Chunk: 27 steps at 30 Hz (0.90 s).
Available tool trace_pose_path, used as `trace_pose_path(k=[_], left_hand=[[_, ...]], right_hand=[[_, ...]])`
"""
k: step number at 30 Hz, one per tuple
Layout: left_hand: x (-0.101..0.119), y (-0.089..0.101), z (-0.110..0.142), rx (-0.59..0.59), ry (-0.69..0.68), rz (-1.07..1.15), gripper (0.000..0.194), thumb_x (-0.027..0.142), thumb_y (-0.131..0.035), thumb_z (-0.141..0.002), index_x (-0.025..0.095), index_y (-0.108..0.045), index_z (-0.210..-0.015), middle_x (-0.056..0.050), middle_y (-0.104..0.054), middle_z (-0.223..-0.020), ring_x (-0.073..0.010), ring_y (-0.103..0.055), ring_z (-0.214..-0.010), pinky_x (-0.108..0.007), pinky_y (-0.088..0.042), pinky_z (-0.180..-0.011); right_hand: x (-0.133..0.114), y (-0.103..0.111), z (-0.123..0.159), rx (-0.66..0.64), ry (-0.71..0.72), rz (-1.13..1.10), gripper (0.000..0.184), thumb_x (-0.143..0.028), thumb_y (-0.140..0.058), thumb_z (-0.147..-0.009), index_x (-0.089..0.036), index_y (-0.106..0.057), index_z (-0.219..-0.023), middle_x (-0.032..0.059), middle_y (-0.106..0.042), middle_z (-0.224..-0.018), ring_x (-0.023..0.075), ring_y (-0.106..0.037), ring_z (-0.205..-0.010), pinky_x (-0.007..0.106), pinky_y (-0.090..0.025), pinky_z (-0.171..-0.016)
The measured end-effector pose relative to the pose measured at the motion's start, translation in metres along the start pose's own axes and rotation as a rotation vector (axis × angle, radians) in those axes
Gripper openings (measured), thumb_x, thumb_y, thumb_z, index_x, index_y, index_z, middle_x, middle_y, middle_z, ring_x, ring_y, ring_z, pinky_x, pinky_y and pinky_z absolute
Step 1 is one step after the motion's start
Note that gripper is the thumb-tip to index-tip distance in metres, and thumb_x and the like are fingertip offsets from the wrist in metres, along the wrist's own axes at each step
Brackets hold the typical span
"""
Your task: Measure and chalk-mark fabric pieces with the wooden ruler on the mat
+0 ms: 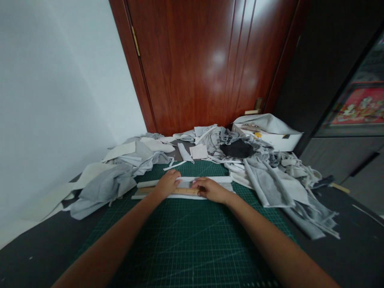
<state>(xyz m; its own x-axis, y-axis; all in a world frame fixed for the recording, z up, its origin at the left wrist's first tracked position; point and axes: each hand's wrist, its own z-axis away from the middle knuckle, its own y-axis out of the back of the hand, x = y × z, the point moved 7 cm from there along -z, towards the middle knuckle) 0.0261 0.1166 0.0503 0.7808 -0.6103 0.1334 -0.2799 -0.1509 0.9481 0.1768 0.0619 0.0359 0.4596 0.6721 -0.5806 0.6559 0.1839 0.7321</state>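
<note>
- A broad stretch of green gridded cutting mat [192,240] lies open between two bare forearms [123,234].
- Only a narrow green band separates the folded gray-and-white cloth [217,179] from pale scraps [198,151] beyond.
- Heaped gray and white fabric [105,188] blocks the left; a mixed gray heap [268,184] crowds the right.
- A glossy red-brown wooden door [192,72] bars the back.

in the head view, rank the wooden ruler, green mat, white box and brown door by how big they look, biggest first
1. Brown door and green mat: too alike to rank, the mat being nearer the camera
2. White box
3. Wooden ruler, partly covered
</note>
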Motion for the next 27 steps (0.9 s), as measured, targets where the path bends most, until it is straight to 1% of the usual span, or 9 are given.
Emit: trace_pose_path(k=[3, 6, 9, 12, 15, 18, 20, 23, 27], left_hand=[[0.007, 0.003, 0.012, 0.053, -0.023, -0.029, 0.019, 0.009, -0.049, -0.082, 0.015, -0.057, -0.098, -0.009, -0.052, -0.104, -0.0254, -0.046, -0.108, -0.041, -0.036, -0.099], [0.02, 0.0, 0.03, 0.055, -0.084, -0.001, 0.024, 0.006, -0.043, -0.084, 0.017, -0.057, -0.1, -0.007, -0.053, -0.102, -0.0224, -0.048, -0.103, -0.038, -0.04, -0.095], [0.032, -0.006, 0.046, 0.064, -0.128, 0.065, 0.03, 0.005, -0.039, -0.084, 0.017, -0.059, -0.103, -0.007, -0.055, -0.103, -0.0216, -0.049, -0.101, -0.038, -0.041, -0.094], [0.041, -0.013, 0.056, 0.048, -0.151, 0.121, 0.05, -0.004, -0.037, -0.075, 0.018, -0.058, -0.115, -0.007, -0.055, -0.114, -0.0219, -0.046, -0.109, -0.039, -0.038, -0.099], [0.047, -0.016, 0.06, 0.022, -0.145, 0.151, 0.066, -0.007, -0.036, -0.067, 0.021, -0.056, -0.123, -0.006, -0.054, -0.122, -0.0214, -0.044, -0.115, -0.04, -0.035, -0.102], [0.05, -0.015, 0.062, 0.009, -0.11, 0.151, 0.067, -0.007, -0.035, -0.067, 0.023, -0.056, -0.123, -0.005, -0.055, -0.123, -0.0214, -0.044, -0.116, -0.041, -0.033, -0.103], [0.052, -0.013, 0.064, 0.001, -0.083, 0.153, 0.066, -0.006, -0.035, -0.068, 0.024, -0.055, -0.123, -0.004, -0.055, -0.124, -0.0211, -0.044, -0.117, -0.041, -0.032, -0.104], [0.057, -0.009, 0.069, -0.009, -0.05, 0.164, 0.062, -0.005, -0.036, -0.067, 0.022, -0.054, -0.12, -0.005, -0.055, -0.123, -0.0213, -0.045, -0.116, -0.042, -0.032, -0.104], [0.064, -0.004, 0.079, -0.032, -0.043, 0.176, 0.052, -0.005, -0.037, -0.064, 0.021, -0.056, -0.105, -0.006, -0.055, -0.122, -0.0211, -0.045, -0.117, -0.044, -0.029, -0.105]], right_hand=[[0.007, -0.002, 0.0, 0.062, -0.045, -0.031, 0.034, -0.003, -0.063, -0.073, -0.019, -0.067, -0.103, 0.0083, -0.063, -0.113, 0.0213, -0.056, -0.11, 0.037, -0.041, -0.098], [0.007, -0.004, 0.003, 0.086, -0.047, -0.034, 0.036, -0.003, -0.064, -0.072, -0.019, -0.067, -0.103, 0.0081, -0.064, -0.113, 0.0212, -0.056, -0.111, 0.037, -0.04, -0.099], [0.006, -0.004, 0.001, 0.063, -0.046, -0.047, 0.028, -0.006, -0.064, -0.074, -0.019, -0.068, -0.099, 0.0058, -0.066, -0.105, 0.0187, -0.06, -0.098, 0.032, -0.045, -0.089], [0.008, -0.002, -0.008, 0.037, -0.053, -0.029, 0.023, -0.006, -0.058, -0.077, -0.019, -0.069, -0.094, 0.0032, -0.067, -0.094, 0.0153, -0.061, -0.085, 0.027, -0.047, -0.08], [0.01, -0.003, -0.022, 0.029, -0.057, 0.101, 0.028, -0.004, -0.058, -0.075, -0.017, -0.069, -0.098, 0.0057, -0.068, -0.097, 0.0182, -0.06, -0.092, 0.031, -0.045, -0.087], [0.013, -0.01, -0.037, 0.006, -0.041, 0.204, 0.037, -0.005, -0.061, -0.074, -0.015, -0.066, -0.109, 0.0102, -0.065, -0.111, 0.0219, -0.056, -0.105, 0.037, -0.038, -0.098], [0.017, -0.014, -0.043, 0.004, -0.063, 0.205, 0.043, -0.004, -0.061, -0.074, -0.014, -0.063, -0.115, 0.012, -0.062, -0.118, 0.0225, -0.053, -0.111, 0.038, -0.036, -0.1], [0.024, -0.018, -0.046, 0.023, -0.114, 0.164, 0.044, -0.008, -0.063, -0.076, -0.014, -0.06, -0.12, 0.0122, -0.061, -0.119, 0.0221, -0.051, -0.113, 0.038, -0.035, -0.1], [0.024, -0.017, -0.041, 0.021, -0.091, 0.102, 0.043, -0.024, -0.069, -0.078, -0.018, -0.059, -0.12, 0.0101, -0.061, -0.117, 0.0221, -0.051, -0.111, 0.04, -0.035, -0.099]])
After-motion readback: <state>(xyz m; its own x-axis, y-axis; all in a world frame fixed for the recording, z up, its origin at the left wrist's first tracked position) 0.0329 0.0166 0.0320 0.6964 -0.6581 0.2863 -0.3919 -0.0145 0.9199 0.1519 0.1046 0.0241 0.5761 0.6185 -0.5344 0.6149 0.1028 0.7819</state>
